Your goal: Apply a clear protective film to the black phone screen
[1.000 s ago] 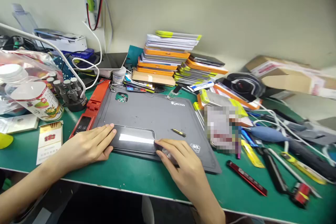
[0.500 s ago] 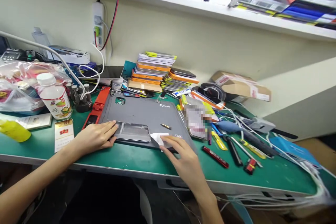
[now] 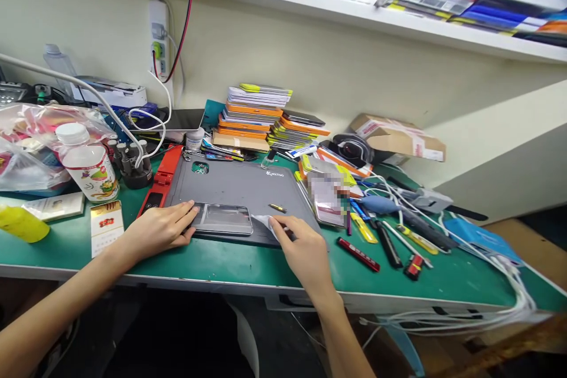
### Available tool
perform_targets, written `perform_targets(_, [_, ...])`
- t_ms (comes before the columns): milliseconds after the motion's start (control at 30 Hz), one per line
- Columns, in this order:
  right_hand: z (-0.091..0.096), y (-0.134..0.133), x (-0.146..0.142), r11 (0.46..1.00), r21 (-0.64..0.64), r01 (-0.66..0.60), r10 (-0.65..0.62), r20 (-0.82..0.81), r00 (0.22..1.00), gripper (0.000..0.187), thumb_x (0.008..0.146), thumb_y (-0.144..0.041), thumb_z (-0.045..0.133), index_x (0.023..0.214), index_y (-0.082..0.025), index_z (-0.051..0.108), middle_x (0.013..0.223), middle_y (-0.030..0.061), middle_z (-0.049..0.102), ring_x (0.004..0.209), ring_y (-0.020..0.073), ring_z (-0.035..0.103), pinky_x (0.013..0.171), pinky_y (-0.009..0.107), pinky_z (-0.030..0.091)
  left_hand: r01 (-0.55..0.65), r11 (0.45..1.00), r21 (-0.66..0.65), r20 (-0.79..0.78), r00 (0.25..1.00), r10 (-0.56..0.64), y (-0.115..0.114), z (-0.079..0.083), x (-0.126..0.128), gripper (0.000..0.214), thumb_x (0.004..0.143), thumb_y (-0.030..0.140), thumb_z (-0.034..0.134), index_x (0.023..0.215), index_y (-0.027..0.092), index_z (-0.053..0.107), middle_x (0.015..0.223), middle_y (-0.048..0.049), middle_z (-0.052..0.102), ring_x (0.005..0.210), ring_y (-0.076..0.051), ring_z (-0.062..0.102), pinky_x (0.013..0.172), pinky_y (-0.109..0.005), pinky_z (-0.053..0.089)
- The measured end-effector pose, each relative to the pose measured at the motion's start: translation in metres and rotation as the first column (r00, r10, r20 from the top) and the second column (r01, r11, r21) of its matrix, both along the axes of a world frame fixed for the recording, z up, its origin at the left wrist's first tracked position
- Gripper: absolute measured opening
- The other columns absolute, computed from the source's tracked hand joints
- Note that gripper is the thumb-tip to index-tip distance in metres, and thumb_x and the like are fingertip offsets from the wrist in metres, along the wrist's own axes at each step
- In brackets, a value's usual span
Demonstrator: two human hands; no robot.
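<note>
On my head-camera feed, a flat rectangular phone with a black glossy face and thin silvery rim (image 3: 225, 221) lies face-up on the near edge of a gray rectangular work mat (image 3: 230, 183); pale reflections cross its glass. The bare left hand (image 3: 163, 228) is flat, fingers extended together over the phone's left end. The bare right hand (image 3: 305, 248) pinches a thin white sheet (image 3: 264, 222), its tip at the phone's right end; contact I cannot tell.

Containers: a round black holder (image 3: 137, 179) carries upright gray-handled tools (image 3: 125, 156). A clear plastic bag (image 3: 31, 171) shows pink and pale contents, indistinct to me. A fruit-printed white-and-red cup (image 3: 94, 174) stands beside it; I cannot see inside. A white-and-gold carton (image 3: 106, 235) lies near the left forearm.
</note>
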State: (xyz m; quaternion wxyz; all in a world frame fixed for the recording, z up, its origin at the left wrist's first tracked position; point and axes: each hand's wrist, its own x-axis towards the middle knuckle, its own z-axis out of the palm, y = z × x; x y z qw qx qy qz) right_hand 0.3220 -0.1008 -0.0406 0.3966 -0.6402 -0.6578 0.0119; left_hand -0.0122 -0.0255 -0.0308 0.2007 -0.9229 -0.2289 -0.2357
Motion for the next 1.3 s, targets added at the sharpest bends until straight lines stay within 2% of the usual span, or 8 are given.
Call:
perform_targets(167, [0.002, 0.010, -0.005, 0.999, -0.041, 0.013, -0.014, -0.022, 1.000, 0.054, 0.105, -0.063, 0.045, 0.094, -0.023, 0.079, 0.099, 0.0086, 0.081, 0.075, 0.0216, 0.071, 0.074, 0.037, 0.053, 0.018, 0.999, -0.042, 0.006, 1.000, -0.017, 0.000, 0.004, 0.001, 0.035, 0.101, 0.023, 0.056, 0.130, 0.013, 0.072, 0.131, -0.0152, 0.075, 0.111, -0.028, 0.078, 0.095, -0.038, 0.066])
perform_targets(333, [0.011, 0.022, -0.017, 0.998, -0.067, 0.012, -0.015, -0.045, 0.999, 0.043, 0.107, -0.053, 0.049, 0.098, -0.024, 0.079, 0.100, 0.0060, 0.080, 0.078, 0.0196, 0.071, 0.073, 0.034, 0.050, 0.029, 1.000, 0.008, -0.031, 0.999, -0.028, -0.003, 0.013, 0.004, 0.035, 0.099, 0.021, 0.056, 0.125, 0.004, 0.073, 0.130, -0.0217, 0.074, 0.105, -0.031, 0.080, 0.089, -0.039, 0.067])
perform_targets(467, [0.017, 0.031, -0.026, 0.990, -0.014, -0.137, 0.138, 0.027, 0.990, 0.038, 0.109, -0.044, 0.048, 0.098, -0.024, 0.079, 0.103, 0.0069, 0.079, 0.094, 0.0219, 0.072, 0.082, 0.035, 0.055, 0.025, 1.000, -0.010, -0.022, 0.999, -0.026, -0.003, 0.017, 0.005, 0.035, 0.100, 0.017, 0.053, 0.126, 0.009, 0.074, 0.131, -0.0180, 0.074, 0.104, -0.028, 0.080, 0.091, -0.037, 0.067])
perform_targets(633, [0.010, 0.037, -0.020, 0.956, -0.027, -0.294, 0.295, 0.098, 0.950, 0.032, 0.109, -0.035, 0.050, 0.106, -0.024, 0.080, 0.115, 0.0067, 0.079, 0.106, 0.0233, 0.071, 0.096, 0.041, 0.056, -0.007, 1.000, -0.020, 0.015, 1.000, 0.008, -0.002, 0.017, 0.007, 0.034, 0.102, 0.017, 0.050, 0.127, 0.012, 0.073, 0.131, -0.0130, 0.076, 0.104, -0.023, 0.080, 0.092, -0.033, 0.066])
perform_targets(833, [0.007, 0.027, -0.010, 0.930, -0.064, -0.362, 0.367, 0.113, 0.923, 0.033, 0.111, -0.033, 0.047, 0.121, -0.025, 0.077, 0.134, 0.0072, 0.075, 0.124, 0.0251, 0.067, 0.109, 0.049, 0.052, -0.030, 0.997, -0.076, 0.081, 0.996, 0.036, -0.002, 0.016, 0.007, 0.036, 0.101, 0.014, 0.051, 0.132, 0.011, 0.070, 0.124, -0.0111, 0.078, 0.099, -0.023, 0.081, 0.093, -0.032, 0.065])
perform_targets(1033, [0.004, 0.006, -0.011, 0.938, -0.098, -0.333, 0.347, 0.200, 0.916, 0.038, 0.112, -0.031, 0.043, 0.139, -0.024, 0.068, 0.145, 0.0079, 0.068, 0.137, 0.0273, 0.060, 0.114, 0.052, 0.051, -0.059, 0.996, -0.068, 0.094, 0.993, 0.065, -0.003, 0.014, 0.006, 0.035, 0.102, 0.016, 0.050, 0.131, 0.009, 0.070, 0.127, -0.0123, 0.077, 0.102, -0.024, 0.080, 0.091, -0.034, 0.067])
perform_targets(1167, [0.001, -0.002, -0.013, 0.944, -0.098, -0.316, 0.331, 0.239, 0.913, 0.040, 0.111, -0.029, 0.042, 0.143, -0.024, 0.065, 0.150, 0.0090, 0.065, 0.142, 0.0283, 0.056, 0.115, 0.054, 0.051, -0.072, 0.994, -0.081, 0.109, 0.991, 0.081, -0.004, 0.015, 0.006, 0.034, 0.103, 0.016, 0.049, 0.130, 0.011, 0.070, 0.127, -0.0101, 0.077, 0.104, -0.022, 0.080, 0.095, -0.033, 0.067])
perform_targets(1300, [0.002, 0.001, -0.012, 0.944, -0.106, -0.312, 0.329, 0.235, 0.915, 0.041, 0.112, -0.032, 0.041, 0.142, -0.022, 0.066, 0.150, 0.0108, 0.063, 0.145, 0.0288, 0.054, 0.118, 0.054, 0.049, -0.021, 0.994, -0.108, 0.176, 0.984, 0.040, -0.005, 0.019, 0.006, 0.035, 0.102, 0.014, 0.050, 0.129, 0.013, 0.071, 0.127, -0.0093, 0.078, 0.107, -0.021, 0.079, 0.098, -0.033, 0.065])
